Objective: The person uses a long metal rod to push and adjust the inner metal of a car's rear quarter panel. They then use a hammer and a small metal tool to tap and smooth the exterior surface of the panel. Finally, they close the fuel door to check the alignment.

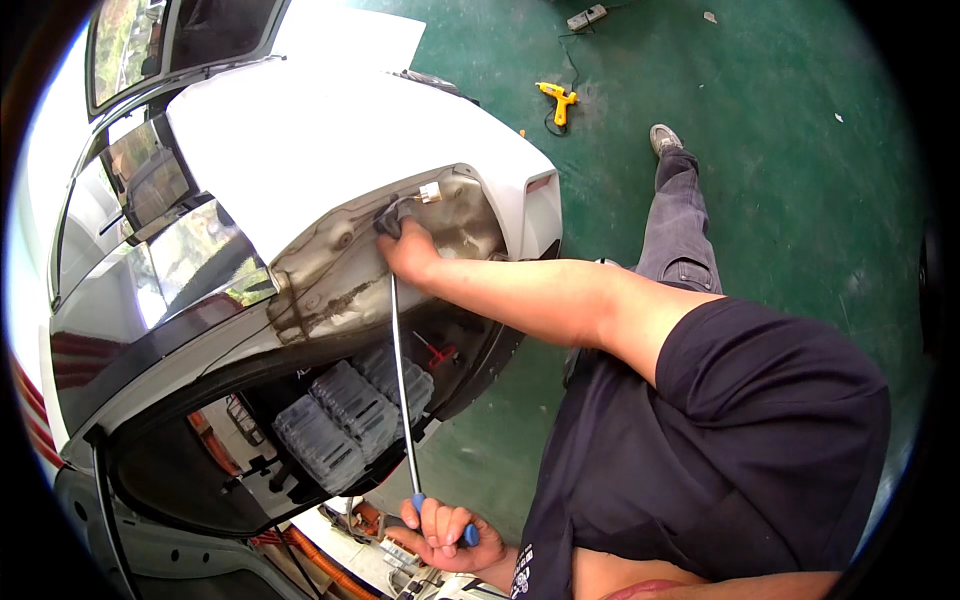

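My left hand, low in the picture, is closed around the blue handle of a long T-handle wrench. Its slim metal shaft runs up past the open rear of a white car to my right hand. That hand, its arm stretched across from the right, reaches into the bare recess in the car's rear corner. Its fingers close on a dark grey soft-looking piece, whose kind I cannot tell. The shaft's tip is hidden there. Beside the fingers, a white wire connector lies in the recess.
Clear plastic cases and a red-handled tool lie inside the car's rear opening. An orange corrugated tube runs below it. On the green floor lie a yellow glue gun and a power strip. My leg stretches away.
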